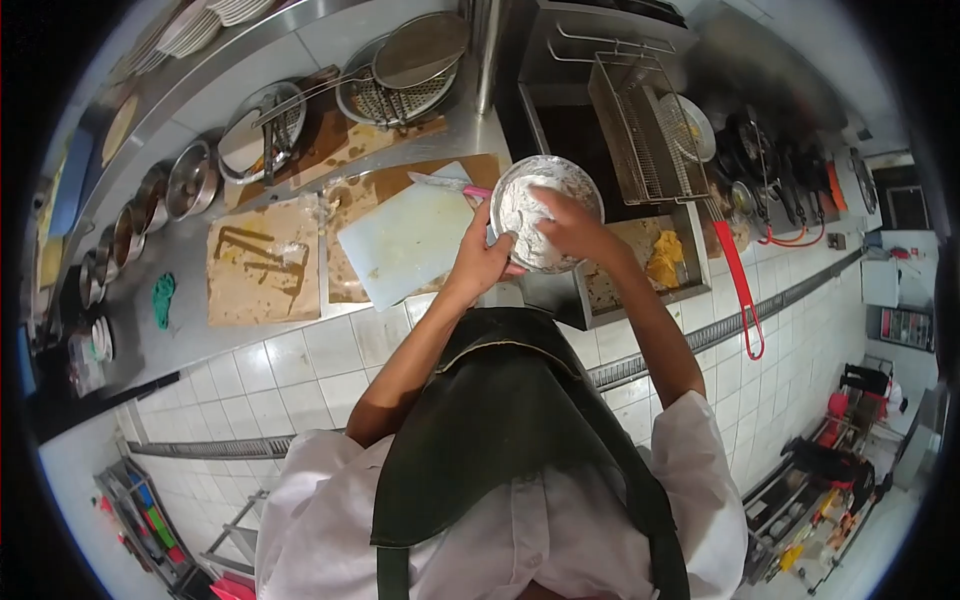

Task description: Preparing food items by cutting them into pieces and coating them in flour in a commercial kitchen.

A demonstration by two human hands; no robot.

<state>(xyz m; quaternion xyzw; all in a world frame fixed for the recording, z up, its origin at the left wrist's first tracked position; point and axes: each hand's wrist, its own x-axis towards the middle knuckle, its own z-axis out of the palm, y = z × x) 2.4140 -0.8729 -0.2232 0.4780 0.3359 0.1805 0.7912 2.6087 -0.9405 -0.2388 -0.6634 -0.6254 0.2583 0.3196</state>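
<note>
My left hand grips the near left rim of a round metal bowl, with its thumb over the edge. White flour-like powder fills much of the bowl. The fingers of my right hand are down in the powder; whether they hold something in it is hidden. Left of the bowl lies a white cutting board on stained cardboard. A knife with a pink handle rests across the board's far edge, its handle end close to my left hand and the bowl.
A fryer basket with a red handle stands over the fryer at the right. A yellow cloth lies near it. Round trays with strainers, metal bowls and a green cloth are on the steel counter. People stand far right.
</note>
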